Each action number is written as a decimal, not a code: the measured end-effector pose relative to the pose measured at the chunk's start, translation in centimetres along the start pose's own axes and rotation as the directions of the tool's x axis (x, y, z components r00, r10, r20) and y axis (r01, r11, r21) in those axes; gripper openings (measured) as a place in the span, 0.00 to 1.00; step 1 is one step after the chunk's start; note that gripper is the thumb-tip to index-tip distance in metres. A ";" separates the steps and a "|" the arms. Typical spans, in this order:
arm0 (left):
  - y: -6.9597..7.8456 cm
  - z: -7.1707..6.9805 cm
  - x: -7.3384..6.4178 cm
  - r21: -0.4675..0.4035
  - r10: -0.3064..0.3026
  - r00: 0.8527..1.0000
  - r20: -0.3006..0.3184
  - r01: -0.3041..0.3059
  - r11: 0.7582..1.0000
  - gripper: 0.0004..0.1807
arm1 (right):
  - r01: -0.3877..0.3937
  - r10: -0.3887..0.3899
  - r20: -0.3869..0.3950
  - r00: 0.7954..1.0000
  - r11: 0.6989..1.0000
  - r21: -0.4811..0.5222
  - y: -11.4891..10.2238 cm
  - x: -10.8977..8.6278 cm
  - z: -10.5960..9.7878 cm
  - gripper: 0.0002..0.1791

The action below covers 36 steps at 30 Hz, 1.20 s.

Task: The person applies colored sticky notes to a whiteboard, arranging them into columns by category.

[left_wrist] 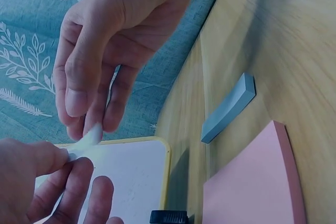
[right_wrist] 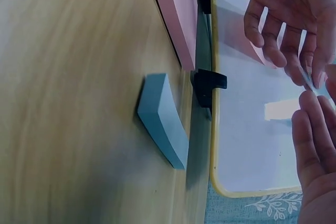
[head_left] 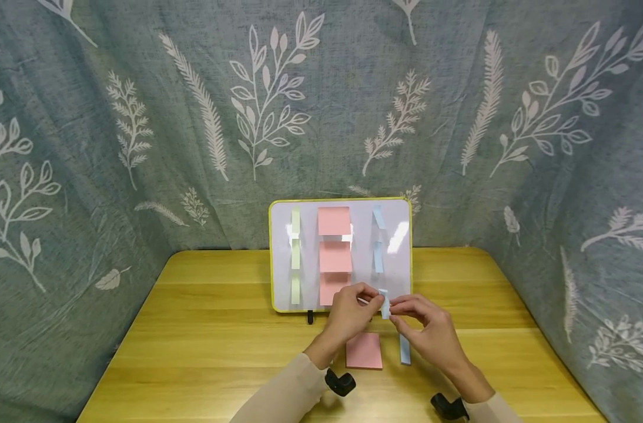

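Note:
My left hand [head_left: 353,311] pinches a small light-blue sticky strip [head_left: 385,309] between thumb and fingers, in front of the whiteboard [head_left: 308,214] at its lower right. The right hand [head_left: 435,335] is at the strip's other side, its fairly straight fingers right at the strip's edge. In the left wrist view the strip [left_wrist: 89,139] sticks out from the left fingertips toward the right fingers [left_wrist: 94,119]. On the board hang two blue strips, such as the lower one [head_left: 378,257], three pink notes [head_left: 334,257] and three green strips [head_left: 295,254]; the left hand partly covers the lowest pink note.
On the wooden table [head_left: 205,335], a pink note pad [head_left: 364,351] lies before the board, with a narrow blue strip pad [head_left: 404,351] to its right. Black clips [right_wrist: 209,82] support the yellow-edged board. A patterned curtain [head_left: 321,117] encloses the table's back and sides.

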<state>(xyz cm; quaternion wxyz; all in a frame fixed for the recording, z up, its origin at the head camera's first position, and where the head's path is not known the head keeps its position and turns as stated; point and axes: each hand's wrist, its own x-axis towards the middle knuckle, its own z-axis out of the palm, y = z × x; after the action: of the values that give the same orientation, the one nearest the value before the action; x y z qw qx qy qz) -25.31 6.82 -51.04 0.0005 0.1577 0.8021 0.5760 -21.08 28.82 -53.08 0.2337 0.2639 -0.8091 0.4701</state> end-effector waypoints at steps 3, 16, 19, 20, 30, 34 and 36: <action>0.0 -0.1 0.1 -0.002 -0.001 1.000 -0.011 0.001 1.000 0.09 | 0.006 -0.006 -0.014 1.000 1.000 -0.021 0.0 0.1 -0.1 0.13; -0.2 0.1 0.5 -0.041 -0.003 1.000 -0.020 0.003 0.999 0.09 | -0.356 0.357 0.040 0.933 0.934 -0.032 0.3 0.9 0.0 0.12; -0.3 0.1 0.5 -0.041 -0.008 1.000 -0.019 0.007 0.999 0.09 | -0.411 0.410 0.066 0.910 0.911 0.004 0.6 1.1 0.0 0.12; -0.3 0.1 0.6 -0.041 -0.013 1.000 -0.019 0.012 0.999 0.09 | -0.426 0.423 0.073 0.903 0.905 0.017 0.7 1.2 0.0 0.13; -0.4 0.6 0.8 -0.028 -0.008 1.000 -0.030 0.007 1.000 0.08 | -0.532 0.519 0.126 0.846 0.839 0.116 1.1 1.9 0.4 0.15; -0.3 0.6 0.8 0.001 -0.003 0.999 -0.052 0.003 1.000 0.07 | -0.543 0.531 0.122 0.839 0.833 0.106 1.2 2.1 0.4 0.14; -0.2 0.6 0.8 0.020 0.001 0.997 -0.078 0.001 1.000 0.06 | -0.548 0.536 0.120 0.836 0.830 0.104 1.3 2.1 0.4 0.14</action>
<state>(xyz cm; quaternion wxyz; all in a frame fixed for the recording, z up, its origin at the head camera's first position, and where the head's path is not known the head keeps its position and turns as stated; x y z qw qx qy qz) -26.04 7.52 -51.31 -0.0324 0.1350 0.8072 0.5737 -23.58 28.60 -52.74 0.0376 0.0588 -0.8266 0.5585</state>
